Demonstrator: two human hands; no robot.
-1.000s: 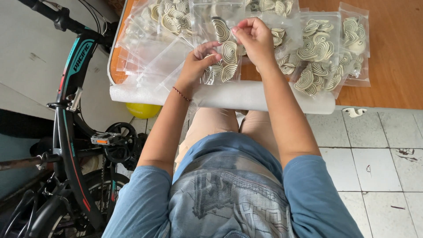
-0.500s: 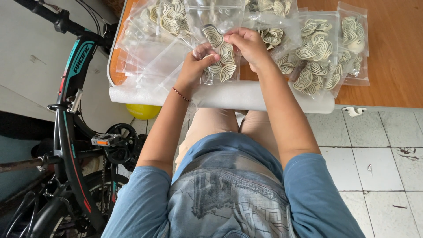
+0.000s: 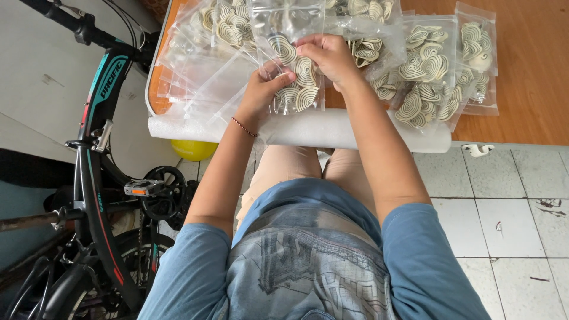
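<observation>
While over worktop edge: both hands on one bag.
Left hand (image 3: 264, 89): pinching clear spiral-cookie bag (image 3: 294, 77).
Right hand (image 3: 329, 56): gripping bag top.
Worktop (image 3: 533, 77): orange wood, foam-padded edge (image 3: 308, 130).
Floor (image 3: 510, 201): pale tiles.
Left side: black bicycle (image 3: 95, 166).

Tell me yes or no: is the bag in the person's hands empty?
No, the clear bag held by the left hand and right hand contains several swirl-patterned pieces.
</observation>
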